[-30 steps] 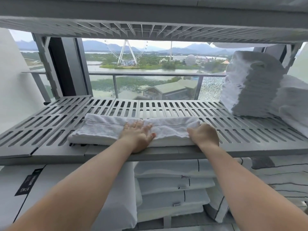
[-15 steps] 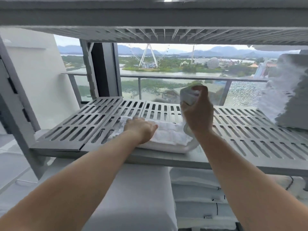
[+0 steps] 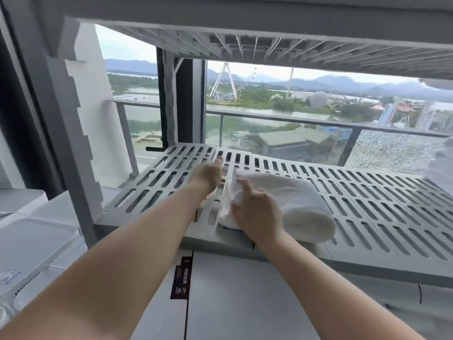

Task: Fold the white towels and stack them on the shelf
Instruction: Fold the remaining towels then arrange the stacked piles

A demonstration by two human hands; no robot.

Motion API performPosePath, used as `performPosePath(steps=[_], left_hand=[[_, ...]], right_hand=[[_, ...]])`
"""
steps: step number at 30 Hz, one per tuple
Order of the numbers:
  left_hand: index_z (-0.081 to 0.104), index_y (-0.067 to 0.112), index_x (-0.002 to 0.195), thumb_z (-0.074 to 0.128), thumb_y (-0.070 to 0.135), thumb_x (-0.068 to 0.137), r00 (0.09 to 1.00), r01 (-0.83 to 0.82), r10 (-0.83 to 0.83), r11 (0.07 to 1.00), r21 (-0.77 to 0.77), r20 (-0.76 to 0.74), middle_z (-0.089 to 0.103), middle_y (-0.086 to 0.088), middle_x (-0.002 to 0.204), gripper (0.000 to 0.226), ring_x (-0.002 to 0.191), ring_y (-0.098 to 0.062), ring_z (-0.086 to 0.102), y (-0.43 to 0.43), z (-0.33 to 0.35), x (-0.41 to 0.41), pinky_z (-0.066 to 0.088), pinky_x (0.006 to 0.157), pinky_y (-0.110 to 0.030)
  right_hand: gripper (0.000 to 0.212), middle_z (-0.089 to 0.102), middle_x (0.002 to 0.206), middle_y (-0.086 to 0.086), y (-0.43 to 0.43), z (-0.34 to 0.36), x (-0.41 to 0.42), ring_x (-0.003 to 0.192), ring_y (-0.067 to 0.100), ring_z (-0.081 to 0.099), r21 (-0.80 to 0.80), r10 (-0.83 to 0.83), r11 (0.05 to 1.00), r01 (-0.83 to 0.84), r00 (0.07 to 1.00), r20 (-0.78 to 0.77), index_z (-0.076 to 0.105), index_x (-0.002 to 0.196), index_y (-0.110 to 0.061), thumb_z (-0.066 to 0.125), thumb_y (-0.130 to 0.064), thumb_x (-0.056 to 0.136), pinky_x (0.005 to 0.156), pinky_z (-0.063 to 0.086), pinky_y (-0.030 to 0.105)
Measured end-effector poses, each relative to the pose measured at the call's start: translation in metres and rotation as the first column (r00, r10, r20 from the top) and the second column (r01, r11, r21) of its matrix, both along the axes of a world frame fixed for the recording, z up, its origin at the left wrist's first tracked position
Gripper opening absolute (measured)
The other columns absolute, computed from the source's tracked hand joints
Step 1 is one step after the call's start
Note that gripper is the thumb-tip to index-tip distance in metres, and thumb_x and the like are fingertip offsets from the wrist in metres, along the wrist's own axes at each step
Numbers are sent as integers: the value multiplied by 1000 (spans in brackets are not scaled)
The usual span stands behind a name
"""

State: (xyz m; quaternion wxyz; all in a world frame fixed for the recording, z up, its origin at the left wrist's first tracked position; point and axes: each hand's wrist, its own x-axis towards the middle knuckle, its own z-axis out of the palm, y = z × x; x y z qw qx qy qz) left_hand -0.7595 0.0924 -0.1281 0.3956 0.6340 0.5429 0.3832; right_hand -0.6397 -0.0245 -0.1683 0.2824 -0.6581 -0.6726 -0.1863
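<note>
White towel (image 3: pixel 294 204), folded into a thick pad, lies on the grey slatted shelf (image 3: pixel 392 204) close to its front edge. Its rounded fold faces right and its loose layered edges face left. The right hand (image 3: pixel 257 214) rests on that left end, fingers curled round the loose layers and pinching them. The left hand (image 3: pixel 208 175) hovers just beside the same end, to its left and a little farther back, fingers straight and holding nothing. Both hands thus sit at the towel's left end, and the whole pad extends rightward from them. The right hand is the nearer and has the hold. A blurred white mass (image 3: pixel 445 165) at the shelf's far right, well apart from the towel, is probably the stack. If so, the coming move runs rightward along the shelf, fold leading.
</note>
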Motion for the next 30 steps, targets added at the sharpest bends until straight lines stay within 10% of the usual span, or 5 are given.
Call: performPosePath(steps=[5,13,18,23,30], left_hand=[[70,20,116,54,37,97,937,278,-211,933,230,-278,72,-4,114,30,105,-24,66,15,19,25,51,96,-39],[61,8,130,48,63,96,474,561,-283,827,38,-834,63,-11,134,66,119,-30,58,15,15,75,45,96,-37],[44,21,149,61,52,91,525,538,-381,841,-50,-761,50,-8,148,68,124,-29,54,-6,25,87,47,96,-34],[34,43,152,66,19,95,665,608,-666,746,-272,-337,48,2,128,69,92,-19,67,-47,32,115,61,59,-34],[33,28,154,62,3,91,735,597,-618,785,-165,-279,51,-7,125,74,88,-20,64,-129,9,198,58,67,-30]], right_hand=[[69,72,119,4,-12,-13,2,115,19,65,-71,121,991,-111,978,168,65,124,-13,59,-63,76,101,46,30],[38,72,118,3,-30,-2,38,115,22,64,-146,287,956,-255,919,272,69,113,-15,60,-35,82,97,49,38],[38,70,122,-3,-61,-13,92,114,19,65,25,266,961,-274,949,171,73,112,-15,61,-17,76,99,47,39],[45,67,126,2,-99,-22,163,123,21,59,128,100,989,-78,980,-173,72,109,-12,58,8,72,103,49,42],[28,70,100,-3,-120,5,248,93,20,62,-213,-252,967,138,643,-724,67,79,-23,47,-35,93,73,41,32]])
